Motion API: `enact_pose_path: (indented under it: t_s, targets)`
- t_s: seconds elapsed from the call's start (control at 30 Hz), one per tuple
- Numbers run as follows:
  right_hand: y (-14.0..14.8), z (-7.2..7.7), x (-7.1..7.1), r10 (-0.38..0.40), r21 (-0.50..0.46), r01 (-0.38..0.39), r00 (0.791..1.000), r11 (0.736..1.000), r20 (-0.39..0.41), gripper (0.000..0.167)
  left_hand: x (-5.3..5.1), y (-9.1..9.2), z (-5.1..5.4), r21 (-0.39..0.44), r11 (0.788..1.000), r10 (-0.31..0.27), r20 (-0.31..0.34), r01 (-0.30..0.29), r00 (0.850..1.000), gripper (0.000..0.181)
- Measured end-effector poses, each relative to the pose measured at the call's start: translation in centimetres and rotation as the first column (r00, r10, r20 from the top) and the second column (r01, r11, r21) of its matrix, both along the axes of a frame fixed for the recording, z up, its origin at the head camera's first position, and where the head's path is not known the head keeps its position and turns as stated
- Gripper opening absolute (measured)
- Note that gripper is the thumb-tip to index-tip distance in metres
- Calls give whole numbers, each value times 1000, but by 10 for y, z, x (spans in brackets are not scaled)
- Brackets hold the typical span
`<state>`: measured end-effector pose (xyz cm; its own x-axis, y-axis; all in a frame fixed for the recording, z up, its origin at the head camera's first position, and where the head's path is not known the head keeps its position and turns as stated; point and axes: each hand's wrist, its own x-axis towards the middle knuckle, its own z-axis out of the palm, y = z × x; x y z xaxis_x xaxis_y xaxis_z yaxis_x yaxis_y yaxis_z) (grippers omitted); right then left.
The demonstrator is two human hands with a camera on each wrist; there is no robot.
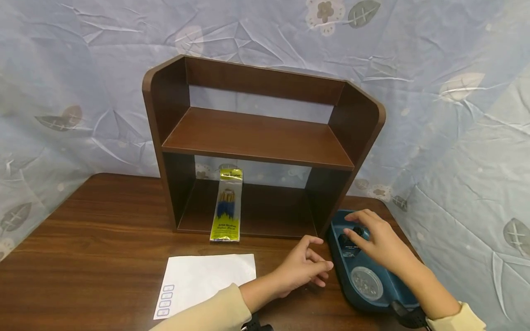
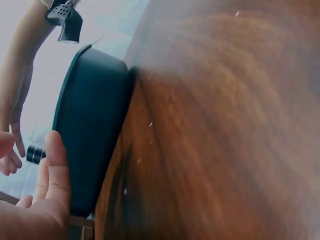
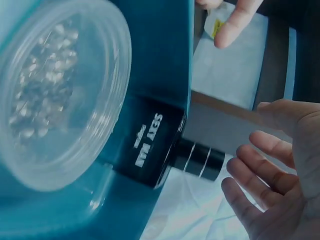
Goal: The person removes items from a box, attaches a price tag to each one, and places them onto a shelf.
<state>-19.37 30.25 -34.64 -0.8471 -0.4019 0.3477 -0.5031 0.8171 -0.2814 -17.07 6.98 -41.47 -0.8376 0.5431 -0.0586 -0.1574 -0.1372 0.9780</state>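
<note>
A blue tray point(image 1: 337, 269) stands on the right of the table, with a black perfume bottle point(image 3: 150, 142) in its far part. White lettering and a black cylindrical cap show on the bottle in the right wrist view. My right hand point(image 1: 378, 241) hovers over the tray beside the cap, fingers spread and slightly bent, holding nothing. Nearer me in the tray is a round clear container point(image 1: 366, 283) with small shiny clear pieces inside. Left of the tray, my left hand point(image 1: 302, 266) is held above the table with loosely bent fingers and nothing in them.
A brown two-level shelf point(image 1: 258, 135) stands at the back of the table. A packet of artist brushes point(image 1: 227, 207) leans in its lower level. In front lies a white paper sheet point(image 1: 207, 278) with printed boxes. Patterned cloth point(image 1: 468, 151) hangs behind and at the sides.
</note>
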Motion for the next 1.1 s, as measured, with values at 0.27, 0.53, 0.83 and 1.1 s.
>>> enact_pose_path:
  t_s: [0.27, 0.53, 0.83, 1.1]
  targets:
    - [22, -11, -9, -28, -51, 29, 999, 998, 18, 48, 5, 14, -9, 59, 998, -5, 60, 1, 998, 63]
    - [49, -17, -11, -66, -49, 82, 960, 995, 274, 60, 12, 27, -11, 109, 994, -25, 102, 14, 994, 69]
    - [54, -19, -15, -27, -7, 32, 937, 999, 348, 45, 17, 38, -12, 138, 990, -33, 134, 14, 990, 68]
    - [50, -17, -18, -4, 16, -2, 930, 1000, 368, 37, 19, 48, -13, 150, 988, 20, 171, -46, 985, 68]
